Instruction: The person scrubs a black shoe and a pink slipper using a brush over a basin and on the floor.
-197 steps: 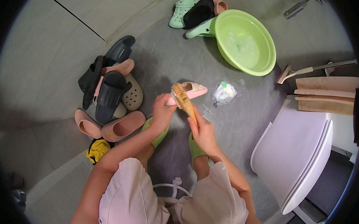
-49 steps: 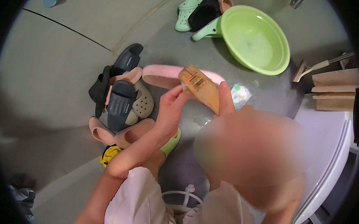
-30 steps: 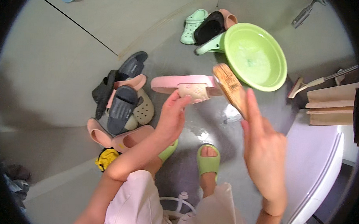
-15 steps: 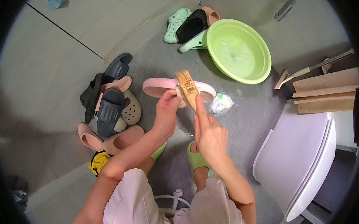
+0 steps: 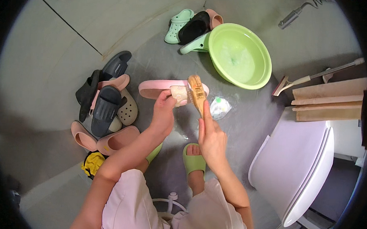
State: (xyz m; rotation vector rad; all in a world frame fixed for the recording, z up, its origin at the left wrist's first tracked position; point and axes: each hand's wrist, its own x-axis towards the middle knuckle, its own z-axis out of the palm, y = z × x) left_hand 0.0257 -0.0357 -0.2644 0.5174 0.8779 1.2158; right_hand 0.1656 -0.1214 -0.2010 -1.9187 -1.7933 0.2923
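A pink slide slipper [image 5: 154, 87] with a cream patterned strap is held up above the floor. My left hand [image 5: 164, 112] is closed on it at the strap. In my right hand [image 5: 213, 141] is a wooden-handled scrub brush [image 5: 197, 92], the index finger stretched along its handle. The brush's head lies against the slipper near the right edge of the strap; its bristles are hidden from sight. Just right of the brush, a crumpled clear plastic bag [image 5: 220, 107] with white and green in it lies on the floor.
A green basin [image 5: 265, 71] with cloudy water stands at the back, beside mint clogs [image 5: 179, 25] and black footwear [image 5: 194, 28]. Several slippers, including a dark grey slide [image 5: 106, 112], are heaped at left. A white toilet [image 5: 289, 158] and a squeegee [image 5: 300, 80] are at right.
The brush has shifted right along the slipper, from over the strap toward its right edge, uncovering more of the strap. The whole view has also shifted slightly.
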